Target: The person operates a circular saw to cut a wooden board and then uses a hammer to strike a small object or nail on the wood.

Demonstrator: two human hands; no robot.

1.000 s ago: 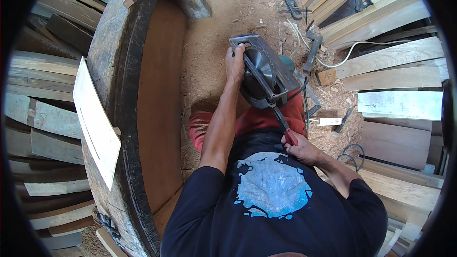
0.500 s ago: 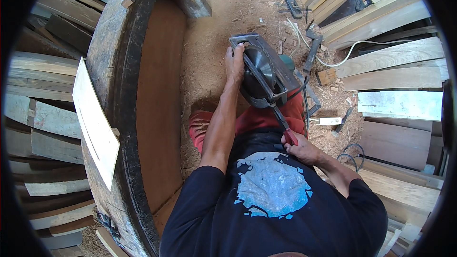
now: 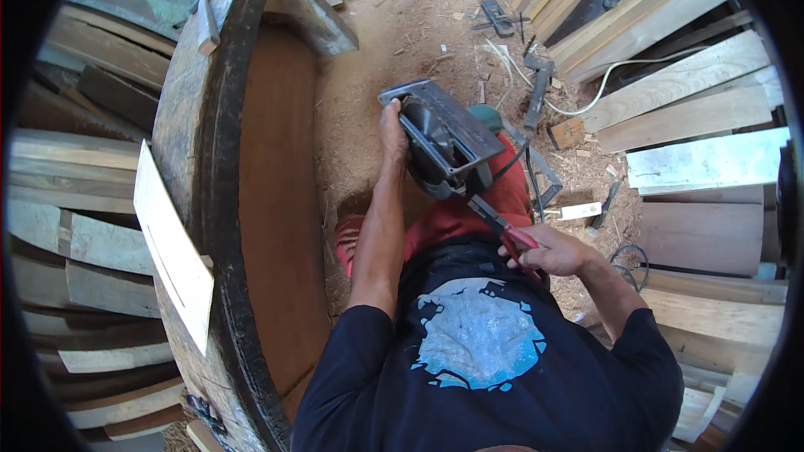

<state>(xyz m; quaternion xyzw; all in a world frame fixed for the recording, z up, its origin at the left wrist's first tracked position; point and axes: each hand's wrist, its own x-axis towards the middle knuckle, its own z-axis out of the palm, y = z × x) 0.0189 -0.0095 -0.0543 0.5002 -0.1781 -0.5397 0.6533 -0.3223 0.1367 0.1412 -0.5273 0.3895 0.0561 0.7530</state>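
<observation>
The left hand (image 3: 392,128) is gripping the far end of the saw (image 3: 456,132), its grip pinching the base plate's edge. The saw is tilting with its plate and blade facing up, and it is sitting over the red trousers (image 3: 512,174), well to the right of the surface (image 3: 186,121). The right hand (image 3: 554,249) is holding the pliers (image 3: 521,238), its grip closing around the red handles. Their nose is pointing at the saw's near end; whether it is touching cannot be told. A pale sheet (image 3: 172,244) is lying on the surface. Shavings are covering the floor (image 3: 368,117), a white cord (image 3: 579,113) is curving toward the boards (image 3: 682,75), and a handsaw (image 3: 593,7) is resting against planks (image 3: 636,10) beyond.
</observation>
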